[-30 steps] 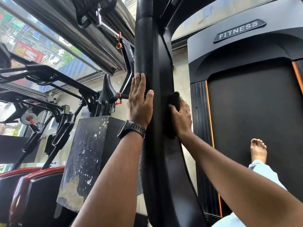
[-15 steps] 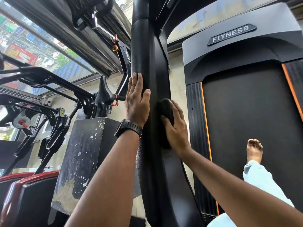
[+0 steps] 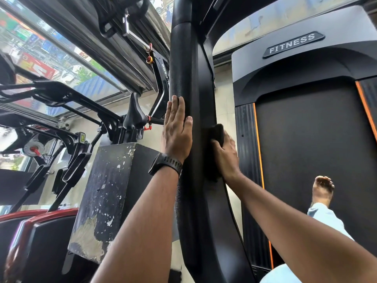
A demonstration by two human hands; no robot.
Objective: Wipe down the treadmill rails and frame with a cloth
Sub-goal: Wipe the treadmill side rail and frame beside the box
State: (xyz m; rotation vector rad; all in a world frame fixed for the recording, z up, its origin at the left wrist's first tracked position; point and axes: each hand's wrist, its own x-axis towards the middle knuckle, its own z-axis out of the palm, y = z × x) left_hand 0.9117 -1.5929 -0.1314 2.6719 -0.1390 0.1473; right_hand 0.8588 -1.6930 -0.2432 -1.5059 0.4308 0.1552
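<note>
The black treadmill rail [image 3: 183,64] runs up the middle of the view, with its flat frame panel [image 3: 206,211] on the right side. My left hand [image 3: 176,129] lies flat against the rail's left side, fingers straight, a black watch on the wrist. My right hand [image 3: 226,154] presses a dark cloth [image 3: 216,133] against the frame panel, fingers spread over it. Part of the cloth is hidden under the hand.
The treadmill belt [image 3: 310,150] with orange side strips and a grey hood marked FITNESS [image 3: 293,44] lies to the right; my bare foot [image 3: 323,188] rests on it. A worn black box [image 3: 108,193], exercise bikes [image 3: 67,127] and a window stand to the left.
My right hand has slid the cloth slightly along the frame panel. My left hand stays flat on the rail. The camera has shifted a little.
</note>
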